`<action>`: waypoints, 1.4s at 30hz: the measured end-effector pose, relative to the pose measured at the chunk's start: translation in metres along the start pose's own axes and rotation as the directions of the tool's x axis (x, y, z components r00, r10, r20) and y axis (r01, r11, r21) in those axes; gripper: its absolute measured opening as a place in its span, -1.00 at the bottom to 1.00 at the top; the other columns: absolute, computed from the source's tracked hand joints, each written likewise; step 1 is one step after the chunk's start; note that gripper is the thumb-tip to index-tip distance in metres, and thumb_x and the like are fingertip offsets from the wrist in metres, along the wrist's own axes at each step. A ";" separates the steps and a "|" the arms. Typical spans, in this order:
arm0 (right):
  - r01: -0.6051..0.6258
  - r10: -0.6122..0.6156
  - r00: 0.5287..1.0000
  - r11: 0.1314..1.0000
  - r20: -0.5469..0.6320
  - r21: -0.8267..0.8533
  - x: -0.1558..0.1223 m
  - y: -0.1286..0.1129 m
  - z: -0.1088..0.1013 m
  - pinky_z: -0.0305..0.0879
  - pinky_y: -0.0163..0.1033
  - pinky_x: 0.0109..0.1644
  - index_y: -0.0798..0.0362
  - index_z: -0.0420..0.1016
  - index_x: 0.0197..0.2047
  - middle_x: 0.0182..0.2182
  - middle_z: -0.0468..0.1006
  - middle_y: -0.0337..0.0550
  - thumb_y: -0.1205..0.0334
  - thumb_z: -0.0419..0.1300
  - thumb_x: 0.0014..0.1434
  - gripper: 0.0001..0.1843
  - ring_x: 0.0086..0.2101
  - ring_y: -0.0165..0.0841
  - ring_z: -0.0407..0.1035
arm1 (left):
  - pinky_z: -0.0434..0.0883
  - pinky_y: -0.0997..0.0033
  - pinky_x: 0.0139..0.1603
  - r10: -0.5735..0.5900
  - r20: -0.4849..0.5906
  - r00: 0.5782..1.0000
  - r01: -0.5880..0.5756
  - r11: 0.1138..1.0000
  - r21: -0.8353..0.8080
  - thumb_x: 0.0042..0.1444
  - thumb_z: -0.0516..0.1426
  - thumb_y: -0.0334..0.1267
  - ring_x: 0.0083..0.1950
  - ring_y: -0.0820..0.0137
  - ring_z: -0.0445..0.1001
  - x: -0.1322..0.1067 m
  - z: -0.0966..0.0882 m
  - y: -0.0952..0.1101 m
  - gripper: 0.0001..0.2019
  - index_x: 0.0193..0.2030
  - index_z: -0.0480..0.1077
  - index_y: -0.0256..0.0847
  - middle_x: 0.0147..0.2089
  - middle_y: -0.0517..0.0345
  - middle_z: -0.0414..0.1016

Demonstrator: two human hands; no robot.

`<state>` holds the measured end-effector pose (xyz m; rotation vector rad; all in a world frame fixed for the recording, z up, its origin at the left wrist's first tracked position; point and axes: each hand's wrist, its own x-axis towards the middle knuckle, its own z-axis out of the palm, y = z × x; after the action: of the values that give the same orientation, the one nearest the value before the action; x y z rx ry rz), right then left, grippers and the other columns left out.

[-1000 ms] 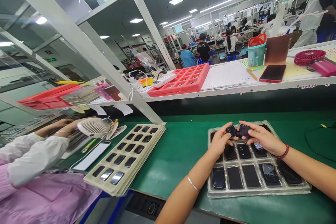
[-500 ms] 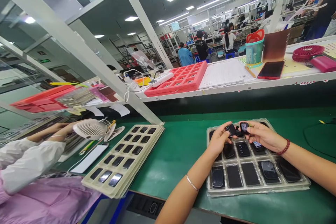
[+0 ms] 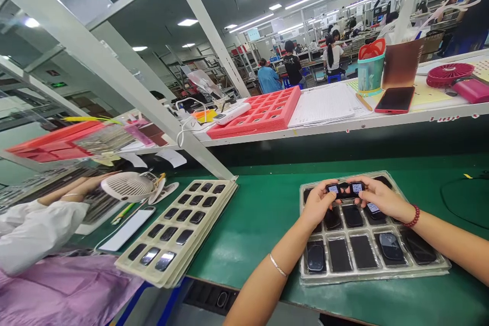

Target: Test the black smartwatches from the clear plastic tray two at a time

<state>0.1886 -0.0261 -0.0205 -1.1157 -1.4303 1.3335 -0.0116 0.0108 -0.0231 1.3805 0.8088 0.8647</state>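
Observation:
My left hand (image 3: 319,201) is closed on a small black smartwatch body (image 3: 333,189), whose lit screen shows a QR code. In my right hand (image 3: 384,198), also closed, is a second smartwatch body (image 3: 356,188) with a QR code on its screen. Both are held side by side above a clear plastic tray (image 3: 367,276). Several dark screen units lie in the tray's compartments, one of them a lit unit with a QR code (image 3: 373,208) under my right hand. Two front compartments hold only dark padding. My fingers hide part of the back row.
A stack of cream trays (image 3: 173,234) with dark units stands to the left. Beyond it, a co-worker's sleeve (image 3: 42,229) and a white fan (image 3: 130,186). The shelf (image 3: 324,125) above bears a red foam tray (image 3: 263,114), papers, a phone (image 3: 395,100) and a cup (image 3: 370,74).
The left smartwatch body has turned and its screen now shows a lit QR code, where it looked dark before. Both pieces now sit more level beside each other.

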 end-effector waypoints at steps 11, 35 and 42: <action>0.005 -0.003 0.998 1.000 0.067 -0.017 0.000 0.008 -0.004 0.32 -0.32 -0.44 0.08 0.36 -0.07 -0.29 0.52 -0.12 0.06 0.13 0.15 -0.67 -0.53 -0.48 0.33 | 0.35 0.50 -0.43 -0.002 0.021 1.000 0.001 0.999 0.053 0.03 0.13 -0.31 -0.48 0.50 0.41 -0.002 0.003 0.000 -0.73 -0.09 0.37 -0.28 -0.25 0.06 0.51; -0.007 0.010 0.998 0.999 0.067 -0.053 0.000 0.006 -0.002 0.30 -0.32 -0.45 0.09 0.37 -0.08 -0.29 0.51 -0.10 0.13 0.12 0.14 -0.69 -0.54 -0.48 0.33 | 0.47 0.41 -0.34 0.060 0.035 0.998 -0.065 0.989 0.136 0.06 0.09 -0.35 -0.37 0.44 0.43 0.000 0.001 -0.013 -0.76 -0.10 0.40 -0.27 -0.21 0.04 0.48; 0.006 -0.005 0.997 1.000 0.080 -0.015 0.001 0.008 -0.004 0.27 -0.32 -0.49 0.11 0.37 -0.09 -0.34 0.51 -0.09 0.00 0.02 0.22 -0.63 -0.58 -0.47 0.30 | 0.45 0.41 -0.37 0.047 0.058 0.997 -0.053 0.993 0.102 0.14 0.07 -0.18 -0.41 0.43 0.42 -0.001 0.000 -0.012 -0.74 -0.13 0.40 -0.30 -0.28 0.02 0.49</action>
<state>0.1929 -0.0244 -0.0279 -1.0781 -1.5025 1.3791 -0.0113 0.0103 -0.0347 1.5151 0.7886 0.8292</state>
